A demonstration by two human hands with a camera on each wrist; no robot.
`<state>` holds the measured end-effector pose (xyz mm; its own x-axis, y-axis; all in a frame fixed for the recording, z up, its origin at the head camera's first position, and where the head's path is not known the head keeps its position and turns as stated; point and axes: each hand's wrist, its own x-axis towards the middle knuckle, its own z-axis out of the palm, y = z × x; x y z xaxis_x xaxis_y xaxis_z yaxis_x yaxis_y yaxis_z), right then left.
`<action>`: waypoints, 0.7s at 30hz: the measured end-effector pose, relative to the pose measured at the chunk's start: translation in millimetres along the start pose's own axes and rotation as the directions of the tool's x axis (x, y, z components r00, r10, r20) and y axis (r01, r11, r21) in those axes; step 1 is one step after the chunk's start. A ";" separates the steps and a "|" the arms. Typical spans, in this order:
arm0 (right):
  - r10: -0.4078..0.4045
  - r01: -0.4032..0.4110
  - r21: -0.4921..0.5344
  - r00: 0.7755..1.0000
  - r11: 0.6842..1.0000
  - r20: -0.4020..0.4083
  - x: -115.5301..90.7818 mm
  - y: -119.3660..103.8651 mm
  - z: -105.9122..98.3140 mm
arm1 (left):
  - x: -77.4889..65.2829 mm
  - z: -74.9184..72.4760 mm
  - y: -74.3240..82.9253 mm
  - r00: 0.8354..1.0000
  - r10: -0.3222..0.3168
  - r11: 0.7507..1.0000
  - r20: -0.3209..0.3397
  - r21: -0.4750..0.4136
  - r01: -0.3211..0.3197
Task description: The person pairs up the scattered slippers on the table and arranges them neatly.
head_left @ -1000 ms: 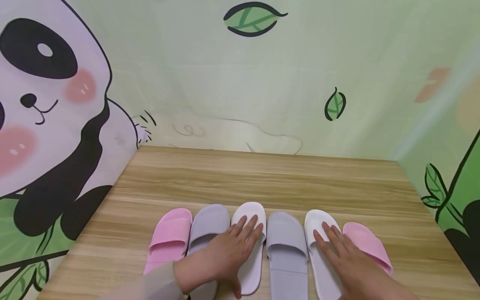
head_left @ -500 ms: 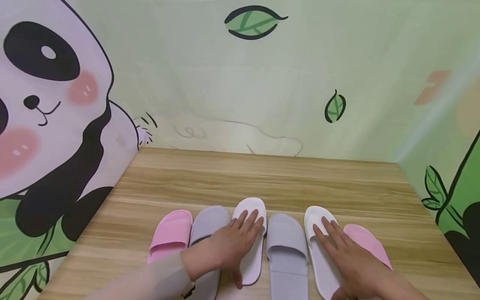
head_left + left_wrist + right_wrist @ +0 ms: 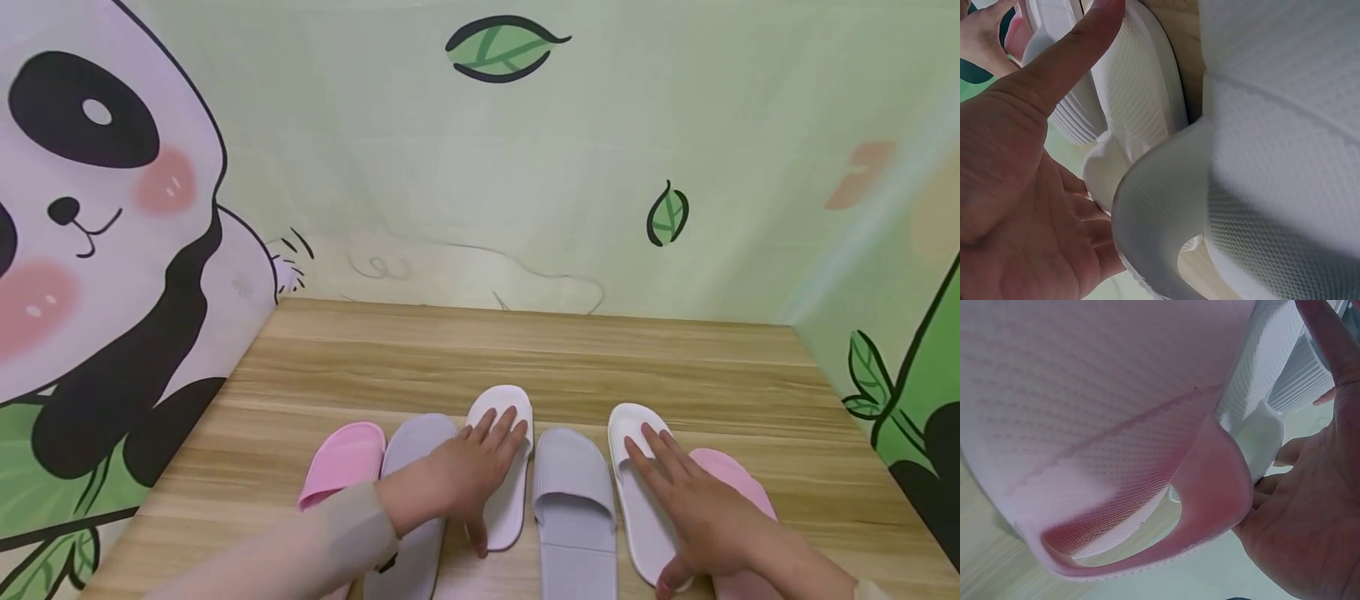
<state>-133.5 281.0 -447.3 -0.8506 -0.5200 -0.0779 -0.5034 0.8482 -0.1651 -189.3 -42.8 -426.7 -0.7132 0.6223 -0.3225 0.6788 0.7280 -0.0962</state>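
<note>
Slide slippers stand in a row on the wooden surface. My left hand [image 3: 476, 479] lies over a white slipper [image 3: 512, 512] left of centre. Its spread fingers rest on the strap and its thumb is by the heel. On the other white slipper [image 3: 647, 521] my right hand [image 3: 697, 504] rests the same way, fingers straight. Between them sits a grey slipper [image 3: 573, 504]. Another grey slipper [image 3: 416, 442] lies partly under my left forearm. Close to the right wrist camera is a pink slipper [image 3: 1104, 412], partly hidden by my right arm in the head view.
At the row's left end a second pink slipper [image 3: 348, 454] is partly covered by my sleeve. The wooden surface [image 3: 525, 350] runs back to a pale green backdrop [image 3: 360, 133]. Printed side panels with a panda [image 3: 187, 292] and leaves flank it.
Both white slippers have slid forward, away from me, with my hands on them. Their toes now stand farther ahead of the grey and pink ones.
</note>
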 end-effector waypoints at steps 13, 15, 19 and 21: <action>0.025 -0.026 0.020 0.999 0.999 0.027 7.1 2.9 -3.9 | 11.4 -0.9 -7.6 1.000 -0.009 1.000 0.024 -0.014 0.009; 0.026 -0.027 0.019 0.999 0.999 0.030 8.1 3.4 -4.3 | 12.8 -1.5 -8.5 1.000 -0.010 1.000 0.028 -0.016 0.010; 0.023 -0.024 0.017 0.999 1.000 0.022 10.1 5.4 -4.7 | 14.1 -4.4 -10.1 0.999 -0.012 1.000 0.037 -0.024 0.013; 0.022 -0.022 0.019 1.000 1.000 0.020 11.1 6.5 -4.9 | 14.4 -6.3 -10.7 0.999 -0.015 0.999 0.042 -0.040 0.017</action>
<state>-147.0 281.2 -444.4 -0.8582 -0.5032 -0.1012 -0.4812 0.8574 -0.1823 -207.9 -39.9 -424.3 -0.7157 0.5985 -0.3599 0.6588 0.7496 -0.0636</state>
